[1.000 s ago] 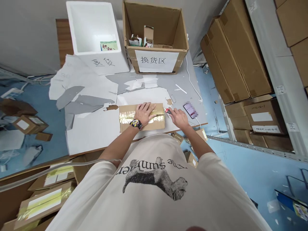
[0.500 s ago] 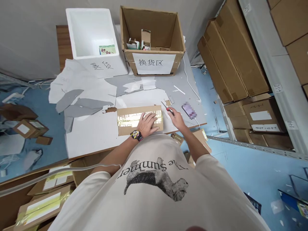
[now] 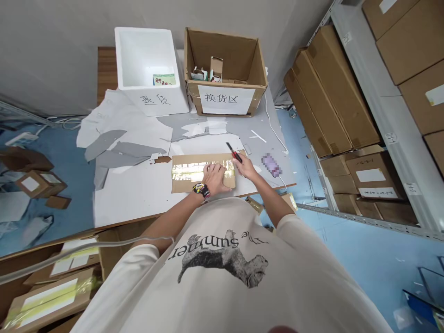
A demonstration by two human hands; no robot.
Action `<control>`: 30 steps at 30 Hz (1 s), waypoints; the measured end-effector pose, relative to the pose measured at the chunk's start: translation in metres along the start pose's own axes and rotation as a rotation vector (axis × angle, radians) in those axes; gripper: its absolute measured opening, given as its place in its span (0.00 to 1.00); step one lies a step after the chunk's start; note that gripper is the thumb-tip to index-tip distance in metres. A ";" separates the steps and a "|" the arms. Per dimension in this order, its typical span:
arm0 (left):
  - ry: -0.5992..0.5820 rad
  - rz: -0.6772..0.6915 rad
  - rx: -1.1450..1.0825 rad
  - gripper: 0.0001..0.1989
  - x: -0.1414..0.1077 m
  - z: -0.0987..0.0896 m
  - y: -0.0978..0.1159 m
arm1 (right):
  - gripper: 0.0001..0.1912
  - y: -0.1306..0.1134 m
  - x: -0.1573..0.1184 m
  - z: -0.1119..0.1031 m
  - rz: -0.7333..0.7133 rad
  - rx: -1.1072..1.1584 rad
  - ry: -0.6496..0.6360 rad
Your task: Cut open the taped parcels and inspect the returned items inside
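A brown cardboard box (image 3: 185, 187) with shiny yellowish tape along its top lies flat near the table's front edge. On its right half rests my left hand (image 3: 215, 179), fingers bent over the top and thumb spread apart; it presses on the box without closing round it. A watch (image 3: 200, 188) is on that wrist. Closed round a red and black utility knife (image 3: 237, 156), my right hand (image 3: 245, 167) is at the box's right end. The knife's blade points up and left, away from my body, over the table just beyond the box's far right corner.
A white foam bin (image 3: 152, 99) and a large open carton (image 3: 261, 99) stand at the table's back. A phone (image 3: 271, 165) with a white cable lies right of my right hand. Torn grey and white sheeting (image 3: 130, 149) covers the left. Shelving (image 3: 385, 125) with boxes stands right.
My right hand has come left to the box's end, and the knife now tilts further left. My left hand's fingers have drawn in from stretched to bent. The view has shifted slightly.
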State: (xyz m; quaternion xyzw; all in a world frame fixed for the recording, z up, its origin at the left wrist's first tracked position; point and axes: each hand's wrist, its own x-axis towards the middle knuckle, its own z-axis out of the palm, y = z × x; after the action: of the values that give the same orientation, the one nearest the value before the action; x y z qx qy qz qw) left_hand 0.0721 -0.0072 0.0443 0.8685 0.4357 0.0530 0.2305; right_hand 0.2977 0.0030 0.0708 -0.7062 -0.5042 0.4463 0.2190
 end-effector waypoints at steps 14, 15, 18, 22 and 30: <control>-0.048 0.035 -0.027 0.45 -0.003 -0.014 0.017 | 0.18 0.022 -0.031 -0.092 0.103 -0.165 -0.635; -0.059 0.030 -0.023 0.45 -0.003 -0.015 0.018 | 0.18 0.017 -0.023 -0.089 0.089 -0.183 -0.656; -0.087 0.010 -0.015 0.45 -0.005 -0.020 0.021 | 0.21 0.005 0.000 -0.088 0.070 -0.277 -0.749; -0.096 -0.022 -0.015 0.42 -0.004 -0.024 0.022 | 0.27 0.003 0.014 -0.092 0.164 -0.371 -0.930; -0.070 -0.001 -0.085 0.52 -0.010 -0.023 0.011 | 0.31 0.020 -0.011 -0.123 0.235 -0.298 -0.858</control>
State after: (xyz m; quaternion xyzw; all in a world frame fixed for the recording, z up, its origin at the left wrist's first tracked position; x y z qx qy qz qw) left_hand 0.0675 -0.0124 0.0707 0.8589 0.4252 0.0409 0.2824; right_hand 0.4117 0.0022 0.1222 -0.5338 -0.5246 0.6423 -0.1652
